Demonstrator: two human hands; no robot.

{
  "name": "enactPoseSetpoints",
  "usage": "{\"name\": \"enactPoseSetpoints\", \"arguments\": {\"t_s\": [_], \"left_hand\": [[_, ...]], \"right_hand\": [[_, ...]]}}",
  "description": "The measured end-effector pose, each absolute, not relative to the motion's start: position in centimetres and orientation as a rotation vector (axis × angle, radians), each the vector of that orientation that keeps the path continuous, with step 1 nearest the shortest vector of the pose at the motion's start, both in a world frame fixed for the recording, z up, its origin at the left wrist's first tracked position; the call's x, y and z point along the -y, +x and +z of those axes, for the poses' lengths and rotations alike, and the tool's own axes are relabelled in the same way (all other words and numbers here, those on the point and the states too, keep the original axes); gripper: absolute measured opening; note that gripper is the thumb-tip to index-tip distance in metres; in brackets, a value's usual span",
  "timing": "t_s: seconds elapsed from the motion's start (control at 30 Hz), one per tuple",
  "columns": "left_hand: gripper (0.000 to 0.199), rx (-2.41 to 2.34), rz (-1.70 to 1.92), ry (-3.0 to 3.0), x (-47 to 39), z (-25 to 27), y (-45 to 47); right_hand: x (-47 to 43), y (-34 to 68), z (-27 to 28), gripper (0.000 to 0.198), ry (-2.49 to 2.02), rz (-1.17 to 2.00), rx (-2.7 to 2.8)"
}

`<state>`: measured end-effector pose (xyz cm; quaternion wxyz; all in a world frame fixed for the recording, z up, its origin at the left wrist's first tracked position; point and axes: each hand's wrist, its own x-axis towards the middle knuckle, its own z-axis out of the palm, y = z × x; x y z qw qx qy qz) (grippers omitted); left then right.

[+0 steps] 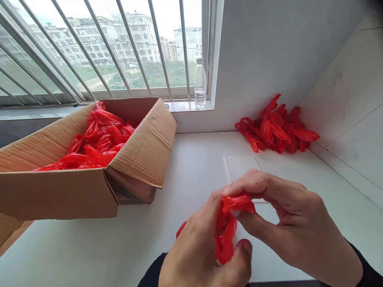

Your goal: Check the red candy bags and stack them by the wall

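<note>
Bag [228, 239] lengthwise near-to-far between hands [194, 251] [299, 223]

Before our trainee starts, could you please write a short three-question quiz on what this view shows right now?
1. True or false: the clear bottle stands upright on the windowsill.

2. Multiple choice: what are the left hand and right hand handling together?
A) a cardboard flap
B) crumpled red plastic
C) a sheet of paper

3. Fill in the blank: in this picture, the open cardboard box lies to the ____ of the red pile by the wall.

Key: 1. True. 2. B. 3. Left.
</note>
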<state>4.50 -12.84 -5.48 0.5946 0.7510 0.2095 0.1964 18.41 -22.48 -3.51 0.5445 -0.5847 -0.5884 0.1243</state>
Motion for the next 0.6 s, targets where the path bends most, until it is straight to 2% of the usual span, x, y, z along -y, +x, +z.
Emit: {"name": "enactPoseSetpoints", "arguments": {"t_s": [0.07,0.1,0.23,0.3,0.4,0.6], "left_hand": [[0.013,-0.419,0.378,1.738,12.7,-5.4,4.4],[0.012,-0.389,0.347,1.707,12.5,-5.4,4.4],[0.037,-0.378,0.348,1.528,10.9,-6.1,4.6],[0.042,-0.421,0.37,1.422,10.3,-6.7,4.7],[0.034,-0.536,0.413,1.236,9.5,-7.8,4.9],[0.021,-0.464,0.351,1.259,8.4,-8.2,4.7]], "right_hand": [[22.7,18.0,-3.5,0.027,-1.412,0.25,1.471],[22.8,17.9,-3.5,0.028,-1.441,0.205,1.504],[23.0,18.7,-4.1,0.041,-1.648,0.077,1.534],[22.8,19.3,-4.7,0.028,-1.721,0.196,1.47],[22.6,19.5,-5.2,0.008,-1.703,0.381,1.372],[22.0,19.6,-5.8,0.011,-1.628,0.629,1.307]]}}
